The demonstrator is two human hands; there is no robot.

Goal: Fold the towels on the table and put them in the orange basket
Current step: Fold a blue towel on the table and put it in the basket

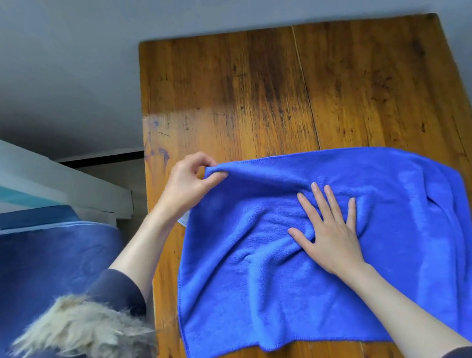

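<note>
A blue towel lies spread and a little wrinkled on the near half of the wooden table. My left hand pinches the towel's far left corner and lifts it slightly off the wood. My right hand lies flat on the middle of the towel with its fingers spread and straight, pressing the cloth down. A small white label peeks out under the towel's left edge. No orange basket is in view.
The far half of the table is bare wood, with a grey wall behind it. Left of the table stand a white ledge and a dark blue cloth surface. A fur-trimmed dark sleeve fills the lower left corner.
</note>
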